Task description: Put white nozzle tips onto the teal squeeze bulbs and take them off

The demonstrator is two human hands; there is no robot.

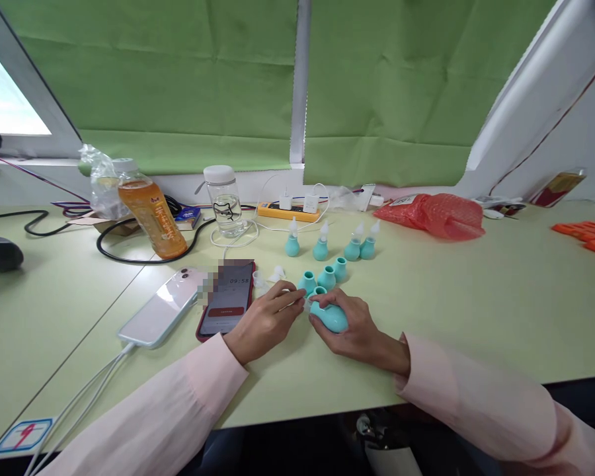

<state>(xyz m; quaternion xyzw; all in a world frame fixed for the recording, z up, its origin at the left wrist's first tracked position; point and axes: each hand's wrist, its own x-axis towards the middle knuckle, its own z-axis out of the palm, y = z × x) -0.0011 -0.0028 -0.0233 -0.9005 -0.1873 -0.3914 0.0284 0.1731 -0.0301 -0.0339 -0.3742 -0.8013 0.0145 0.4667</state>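
My right hand (357,327) lies on the table and grips a teal rubber bulb (330,316) on its side, mouth toward the left. My left hand (266,319) is closed in a pinch right at that mouth; a small clear tip (303,301) seems to be between its fingertips. Just behind stand three open teal bulbs (326,276) without tips. Farther back, several teal bulbs with white tips (321,246) stand in a row. Loose clear tips (276,274) lie by the phones.
Two phones (227,297) lie at the left, one white on a cable (161,309). An orange drink bottle (151,211), a clear jar (225,201), a power strip (288,210), a red bag (434,215) and orange parts (588,237) sit farther back. Black cables loop left.
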